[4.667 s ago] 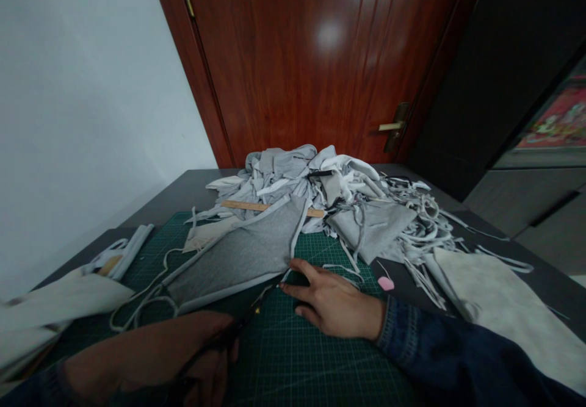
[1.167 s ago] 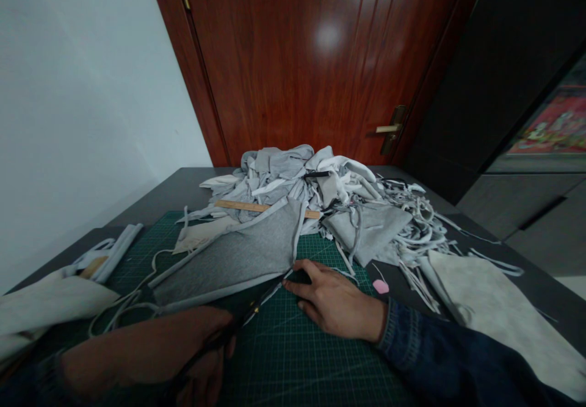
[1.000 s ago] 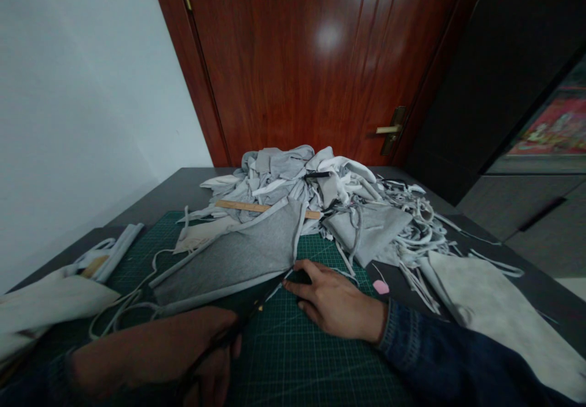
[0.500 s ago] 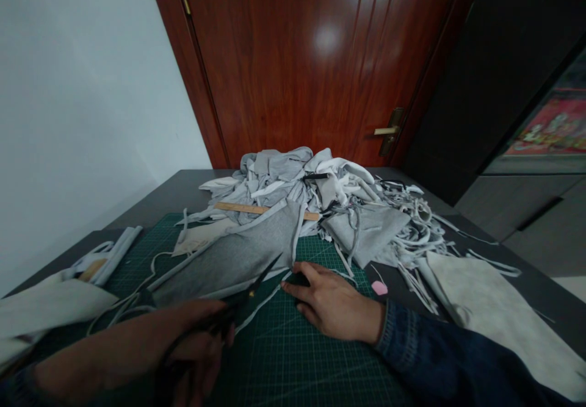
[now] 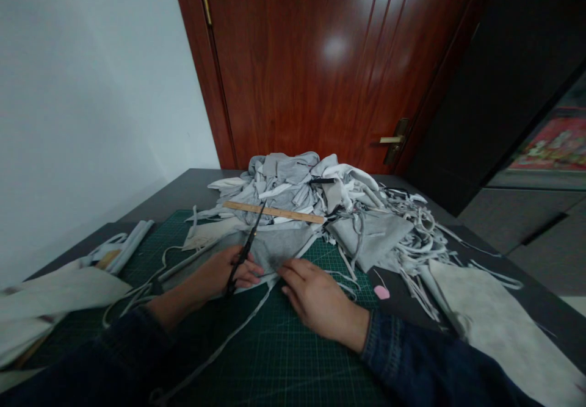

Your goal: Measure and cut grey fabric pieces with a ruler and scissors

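Behind the dark grey table [image 5: 178, 188] stands a glossy red-brown wooden door [image 5: 311, 83]; pale-edged grey cloth [image 5: 288, 241] lies on a green gridded cutting mat [image 5: 302, 358], near a tan wooden ruler [image 5: 290, 214]; the left hand [image 5: 220, 268] grips black scissors [image 5: 248, 244], blades pointing away; the right hand [image 5: 315, 297], just beside, touches the cloth's near edge; whether it pinches, I cannot tell.

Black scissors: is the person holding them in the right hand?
No, the black scissors are in the left hand, while the right hand is at the near edge of the grey fabric.
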